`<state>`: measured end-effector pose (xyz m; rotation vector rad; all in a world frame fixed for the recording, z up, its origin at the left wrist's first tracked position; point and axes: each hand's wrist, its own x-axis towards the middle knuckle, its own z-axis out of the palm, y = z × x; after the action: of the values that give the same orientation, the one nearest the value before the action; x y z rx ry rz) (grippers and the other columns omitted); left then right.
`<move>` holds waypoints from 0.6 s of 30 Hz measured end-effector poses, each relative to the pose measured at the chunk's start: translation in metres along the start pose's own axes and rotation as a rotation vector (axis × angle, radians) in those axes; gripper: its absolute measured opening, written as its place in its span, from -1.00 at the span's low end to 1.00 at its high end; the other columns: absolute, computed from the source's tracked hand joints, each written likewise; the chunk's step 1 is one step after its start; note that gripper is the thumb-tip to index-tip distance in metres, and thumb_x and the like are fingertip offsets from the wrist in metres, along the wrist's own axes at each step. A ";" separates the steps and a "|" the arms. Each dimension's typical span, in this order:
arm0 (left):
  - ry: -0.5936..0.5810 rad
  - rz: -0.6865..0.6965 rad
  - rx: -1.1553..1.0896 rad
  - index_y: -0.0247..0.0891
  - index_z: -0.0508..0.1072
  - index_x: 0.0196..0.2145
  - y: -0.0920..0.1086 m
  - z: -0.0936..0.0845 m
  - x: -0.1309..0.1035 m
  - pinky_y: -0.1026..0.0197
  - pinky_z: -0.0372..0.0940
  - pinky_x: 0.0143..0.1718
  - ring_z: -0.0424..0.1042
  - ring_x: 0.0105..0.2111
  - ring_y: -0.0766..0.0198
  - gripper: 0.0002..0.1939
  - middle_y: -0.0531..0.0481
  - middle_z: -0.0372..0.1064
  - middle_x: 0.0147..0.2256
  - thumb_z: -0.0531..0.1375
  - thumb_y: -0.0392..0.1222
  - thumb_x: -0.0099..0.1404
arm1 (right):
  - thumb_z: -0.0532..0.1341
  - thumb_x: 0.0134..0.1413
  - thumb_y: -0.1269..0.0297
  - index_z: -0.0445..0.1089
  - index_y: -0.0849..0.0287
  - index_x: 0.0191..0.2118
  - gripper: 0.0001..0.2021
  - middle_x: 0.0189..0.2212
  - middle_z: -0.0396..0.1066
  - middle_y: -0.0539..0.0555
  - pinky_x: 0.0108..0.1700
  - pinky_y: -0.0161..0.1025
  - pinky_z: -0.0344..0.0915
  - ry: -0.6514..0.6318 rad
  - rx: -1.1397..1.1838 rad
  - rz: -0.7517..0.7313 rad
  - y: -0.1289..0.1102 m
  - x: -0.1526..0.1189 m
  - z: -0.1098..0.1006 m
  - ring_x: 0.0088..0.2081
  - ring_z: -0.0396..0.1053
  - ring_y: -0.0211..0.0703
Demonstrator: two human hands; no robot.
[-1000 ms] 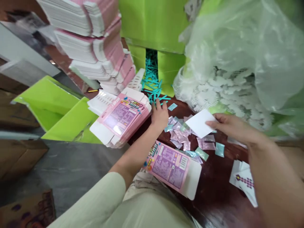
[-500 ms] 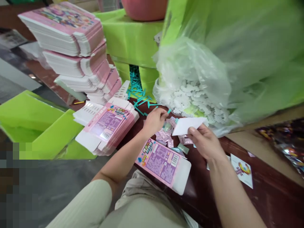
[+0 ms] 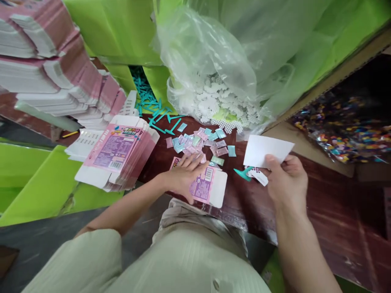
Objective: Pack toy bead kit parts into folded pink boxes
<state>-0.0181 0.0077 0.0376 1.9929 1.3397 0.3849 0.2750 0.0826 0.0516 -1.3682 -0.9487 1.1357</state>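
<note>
My left hand [image 3: 187, 176] lies with fingers spread over a flat pink and purple carton [image 3: 217, 188] at the table's front edge, covering its middle. Between thumb and fingers, my right hand [image 3: 285, 175] pinches a white paper card [image 3: 265, 149] held above the table. Partly under that card rest a teal plastic tool [image 3: 243, 174] and a small white piece with a chequered print [image 3: 259, 177]. Beyond my left hand, small pink, blue and green sachets [image 3: 195, 140] are scattered on the dark red table.
Flattened pink cartons are stacked at left [image 3: 122, 142], with taller piles [image 3: 58, 77] behind. More teal tools [image 3: 159, 118] spill from a green box. A clear bag [image 3: 210, 53] holds white perforated plates [image 3: 232, 103]. At right, a cardboard box contains colourful packets [image 3: 345, 134].
My left hand has come back from the sachets and now lies flat on the carton. The card stays in my right hand. A teal tool now shows beneath the card. The view has shifted right.
</note>
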 end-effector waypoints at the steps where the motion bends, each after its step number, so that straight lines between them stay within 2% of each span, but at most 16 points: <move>1: -0.031 -0.019 0.092 -0.09 0.27 0.44 -0.001 0.000 -0.008 -0.54 -0.18 0.48 -0.03 0.51 -0.54 0.35 -0.33 0.13 0.48 0.63 0.18 -0.28 | 0.47 -0.02 0.02 0.27 0.01 -0.16 -0.57 -0.15 0.53 0.00 -0.17 -0.09 0.58 0.046 0.068 0.023 0.004 -0.009 0.000 -0.17 0.55 -0.08; 2: -0.031 -0.024 0.166 -0.12 0.23 0.47 0.000 0.002 -0.014 -0.56 -0.23 0.48 -0.03 0.49 -0.57 0.38 -0.36 0.14 0.46 0.62 0.15 -0.29 | 0.47 0.00 0.03 0.26 0.00 -0.14 -0.56 -0.10 0.53 0.00 -0.12 -0.06 0.60 0.070 0.124 0.036 0.009 -0.019 0.002 -0.11 0.56 -0.07; 4: 0.047 -0.010 0.272 -0.18 0.12 0.52 0.010 0.006 -0.021 -0.53 -0.26 0.49 0.03 0.47 -0.53 0.40 -0.42 0.13 0.43 0.59 0.11 -0.20 | 0.42 0.10 0.01 0.25 -0.02 -0.09 -0.59 -0.01 0.52 0.03 -0.02 0.01 0.59 0.091 0.156 0.018 0.020 -0.039 0.010 0.00 0.55 -0.04; 9: 0.402 -0.021 0.356 -0.27 -0.18 0.57 0.049 0.025 -0.022 -0.44 -0.01 0.44 0.10 0.40 -0.47 0.45 -0.47 0.03 0.40 0.52 0.15 -0.05 | 0.29 0.30 -0.08 0.26 0.05 -0.05 -0.64 -0.01 0.44 0.25 0.16 0.12 0.43 0.218 -0.226 -0.314 0.037 -0.062 0.014 0.11 0.46 0.13; 11: 0.528 -0.053 0.367 -0.26 -0.23 0.57 0.057 0.035 -0.020 -0.46 0.02 0.40 0.11 0.37 -0.50 0.46 -0.49 0.03 0.39 0.52 0.13 -0.03 | 0.25 0.33 -0.08 0.31 0.07 -0.02 -0.66 -0.02 0.45 0.30 0.22 0.25 0.34 0.165 -0.441 -0.425 0.032 -0.064 0.010 0.13 0.41 0.22; 14: 0.619 -0.104 0.353 -0.22 -0.27 0.57 0.060 0.050 -0.015 -0.50 0.03 0.38 0.12 0.36 -0.53 0.47 -0.50 0.01 0.38 0.54 0.08 -0.03 | 0.21 0.37 -0.04 0.42 0.05 0.06 -0.66 0.00 0.50 0.30 0.26 0.40 0.21 -0.010 -0.782 -0.541 0.013 -0.069 0.009 0.14 0.34 0.33; 16: 0.644 -0.138 0.307 -0.17 -0.30 0.58 0.055 0.056 -0.013 -0.52 0.06 0.37 0.10 0.38 -0.53 0.48 -0.48 -0.01 0.39 0.55 0.06 -0.02 | 0.19 0.39 -0.04 0.41 0.01 0.16 -0.62 0.08 0.51 0.27 0.28 0.38 0.20 -0.132 -0.828 -0.623 0.000 -0.063 0.014 0.17 0.33 0.33; 18: 0.665 -0.183 0.234 -0.12 -0.35 0.59 0.047 0.057 -0.014 -0.54 0.07 0.37 0.05 0.41 -0.54 0.52 -0.47 -0.07 0.42 0.56 0.06 -0.02 | 0.15 0.42 -0.03 0.34 0.01 0.27 -0.57 0.20 0.45 0.26 0.32 0.27 0.22 -0.201 -0.744 -0.691 -0.010 -0.043 0.024 0.25 0.32 0.27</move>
<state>0.0418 -0.0374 0.0315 1.9815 2.0361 0.8904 0.2424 0.0483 0.0676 -1.3065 -1.9325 0.3863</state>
